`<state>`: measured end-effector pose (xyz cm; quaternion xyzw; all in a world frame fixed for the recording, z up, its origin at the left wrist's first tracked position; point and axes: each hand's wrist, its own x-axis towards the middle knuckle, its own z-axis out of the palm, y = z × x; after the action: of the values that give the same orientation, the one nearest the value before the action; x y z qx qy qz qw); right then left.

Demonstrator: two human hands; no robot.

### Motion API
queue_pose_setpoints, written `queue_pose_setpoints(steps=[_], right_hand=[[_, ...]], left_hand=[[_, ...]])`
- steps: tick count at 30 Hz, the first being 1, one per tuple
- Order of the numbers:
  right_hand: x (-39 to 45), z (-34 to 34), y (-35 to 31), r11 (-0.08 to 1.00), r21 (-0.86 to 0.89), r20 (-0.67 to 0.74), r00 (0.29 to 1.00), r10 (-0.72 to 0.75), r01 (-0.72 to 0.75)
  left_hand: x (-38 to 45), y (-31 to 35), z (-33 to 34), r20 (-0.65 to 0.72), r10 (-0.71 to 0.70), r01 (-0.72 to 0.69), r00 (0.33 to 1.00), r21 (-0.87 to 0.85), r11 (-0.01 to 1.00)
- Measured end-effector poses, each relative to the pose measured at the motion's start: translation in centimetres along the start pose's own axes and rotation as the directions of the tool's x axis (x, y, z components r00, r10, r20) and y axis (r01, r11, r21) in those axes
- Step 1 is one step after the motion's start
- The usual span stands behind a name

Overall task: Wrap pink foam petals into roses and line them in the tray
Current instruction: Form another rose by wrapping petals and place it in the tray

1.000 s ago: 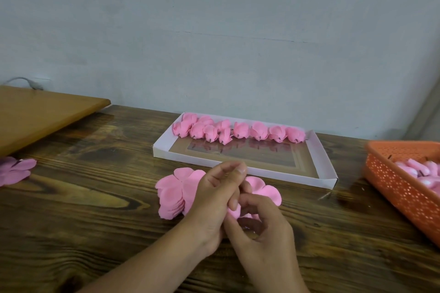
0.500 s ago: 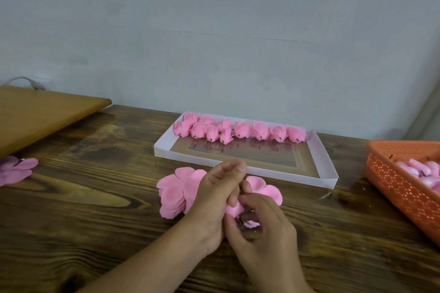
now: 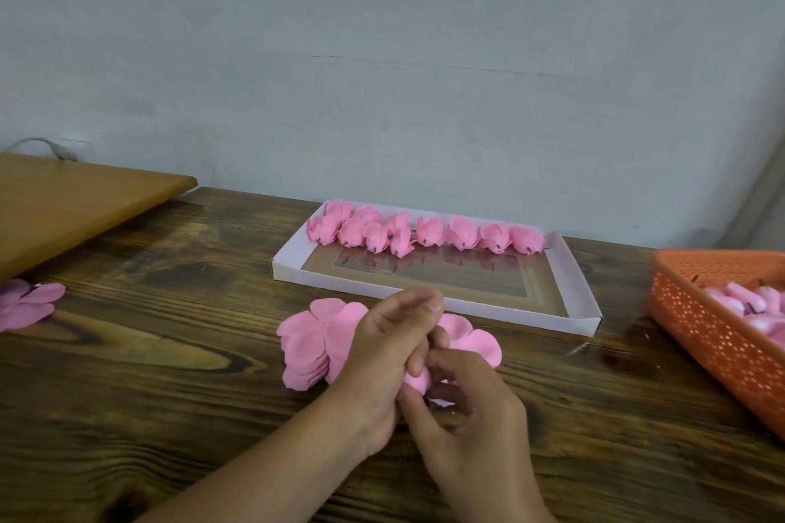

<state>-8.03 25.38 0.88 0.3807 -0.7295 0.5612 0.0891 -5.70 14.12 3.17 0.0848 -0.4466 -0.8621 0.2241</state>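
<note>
Dark wooden table [image 3: 127, 374] carries everything. White cardboard tray [image 3: 580, 293] sits far centre, with one row of finished pink foam roses [image 3: 424, 231] along its far wall; near part of the tray floor is bare, so I judge plenty of rows left to fill. Orange perforated basket [image 3: 696, 323] at right edge holds pale pink pieces, can't tell exactly what. Stack of flat pink foam petals [image 3: 310, 344] lies just near of the tray, partly under my hands.

Left hand [image 3: 382, 365]: fingers curled, pinching the half-wrapped rose [image 3: 418, 380]. Right hand [image 3: 471, 425]: fingers curled in against the same rose from the near right, working a petal round it. The rose is mostly hidden between the hands, over the table just right of the stack.

Step in hand, my read: wrapping. To do it well:
- left pinch stays low at the base, firm, so layers don't slip
- right hand lays each petal snug, overlapping the last one
- foam is soft: don't crush the edges
- only release once the wrap holds, then place it beside the row.
</note>
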Motion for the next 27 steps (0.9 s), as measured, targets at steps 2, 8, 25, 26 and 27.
queue_pose_setpoints(steps=[2,8,25,26,27], right_hand=[[0.0,0.1,0.2,0.995,-0.062,-0.032,0.996,-0.084,0.082],[0.5,-0.1,-0.3,0.904,0.352,0.155,0.968,0.199,-0.242],[1.2,-0.9,-0.5,0.793,0.604,-0.113,0.975,0.19,-0.084],[1.3,-1.1,-0.5,0.788,0.613,-0.153,0.969,0.191,-0.058],[1.3,-1.3,-0.5,0.791,0.611,-0.189,0.963,0.192,-0.038]], left_hand=[[0.0,0.2,0.0,-0.01,0.017,-0.017,1.0,-0.004,1.0],[-0.2,0.8,0.0,0.038,0.006,-0.005,0.999,-0.02,1.0],[-0.4,1.2,0.4,0.163,-0.003,-0.017,0.987,0.118,0.993],[-0.3,1.1,0.4,0.167,-0.017,-0.001,0.986,0.112,0.994],[-0.3,0.9,0.4,0.171,-0.025,0.006,0.985,0.112,0.994]])
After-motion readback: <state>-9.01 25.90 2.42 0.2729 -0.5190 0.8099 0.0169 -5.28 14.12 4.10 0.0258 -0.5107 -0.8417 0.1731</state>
